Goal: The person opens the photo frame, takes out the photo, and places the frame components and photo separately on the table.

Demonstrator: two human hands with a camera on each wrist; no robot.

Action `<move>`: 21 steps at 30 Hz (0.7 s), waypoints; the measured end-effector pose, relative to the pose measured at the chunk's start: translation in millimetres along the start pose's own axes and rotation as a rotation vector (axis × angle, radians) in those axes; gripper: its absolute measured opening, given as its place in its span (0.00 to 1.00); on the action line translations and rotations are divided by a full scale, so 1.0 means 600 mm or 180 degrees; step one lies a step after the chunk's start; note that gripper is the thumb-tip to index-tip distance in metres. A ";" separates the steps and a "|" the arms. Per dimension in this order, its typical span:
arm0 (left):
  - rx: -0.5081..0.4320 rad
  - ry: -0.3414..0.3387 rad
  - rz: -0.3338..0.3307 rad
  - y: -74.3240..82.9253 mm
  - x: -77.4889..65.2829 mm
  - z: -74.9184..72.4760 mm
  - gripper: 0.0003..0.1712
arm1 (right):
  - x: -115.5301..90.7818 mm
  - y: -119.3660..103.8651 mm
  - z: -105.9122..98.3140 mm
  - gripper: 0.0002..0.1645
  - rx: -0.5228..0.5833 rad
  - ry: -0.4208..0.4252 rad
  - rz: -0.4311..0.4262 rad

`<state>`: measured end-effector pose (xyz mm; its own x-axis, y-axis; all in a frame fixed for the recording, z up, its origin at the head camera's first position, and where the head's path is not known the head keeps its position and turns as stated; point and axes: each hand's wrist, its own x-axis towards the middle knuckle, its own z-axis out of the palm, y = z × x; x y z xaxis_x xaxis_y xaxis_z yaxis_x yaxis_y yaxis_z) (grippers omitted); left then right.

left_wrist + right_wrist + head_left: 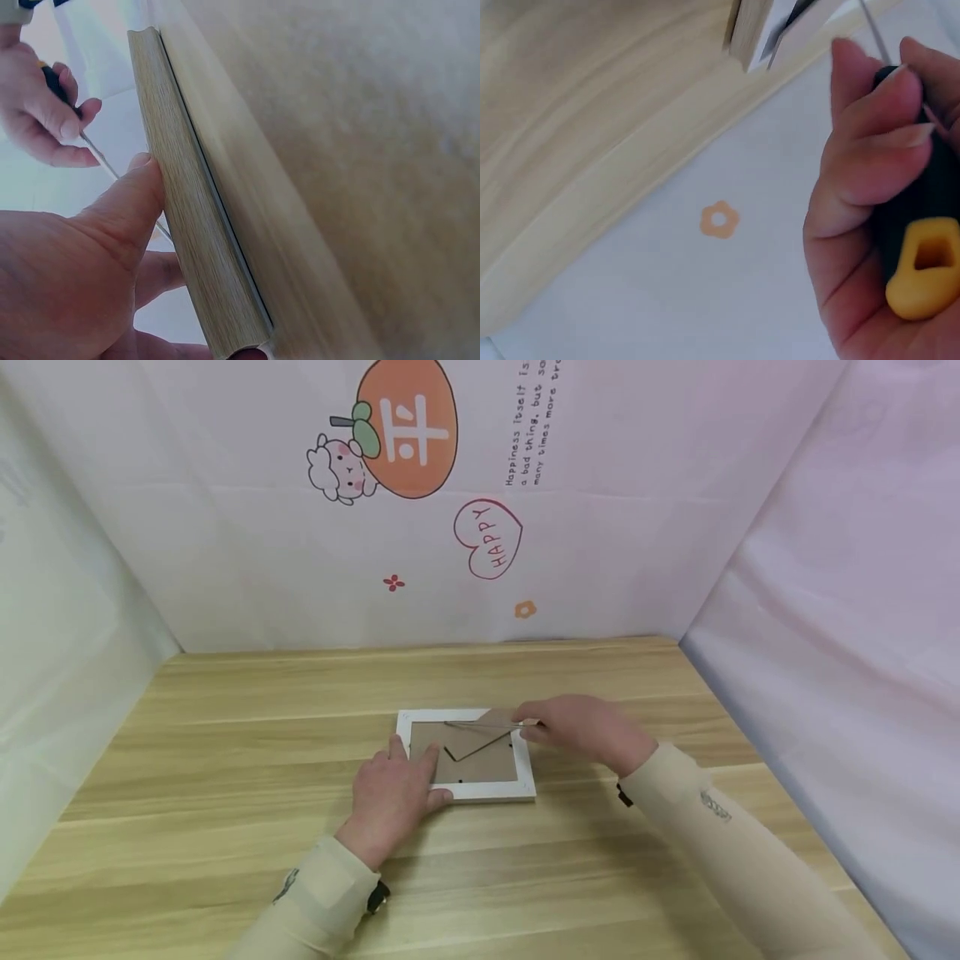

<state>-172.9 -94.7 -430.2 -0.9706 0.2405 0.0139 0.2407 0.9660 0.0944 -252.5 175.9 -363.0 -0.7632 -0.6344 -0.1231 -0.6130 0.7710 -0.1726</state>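
A picture frame (491, 791) with a white back rim lies face down on the table. Its brown backing board (487, 766) bears a dark bent line and small dark tabs; the far right corner of the board overlaps the rim. My left hand (390, 789) holds the frame's left near corner, thumb along the near side and fingers over the left part. In my right hand (581, 727) is a screwdriver (922, 277) with a black and yellow handle. Its thin shaft points left across the board's far edge; the tip's exact contact cannot be made out.
The wood-grain table (262, 710) extends around the frame. A white printed cloth (262, 543) rises behind it, and pale cloth walls stand at the left and right (840, 627).
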 end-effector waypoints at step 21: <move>-0.0085 0.0010 -0.0025 -0.005 0.001 0.008 0.45 | -0.028 -0.050 0.043 0.15 -0.0843 0.0852 -0.0140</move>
<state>-174.2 -96.9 -435.0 -0.9724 0.2326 0.0161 0.2328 0.9650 0.1210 -216.1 162.0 -381.1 -0.7399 -0.6570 0.1446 -0.6512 0.7534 0.0910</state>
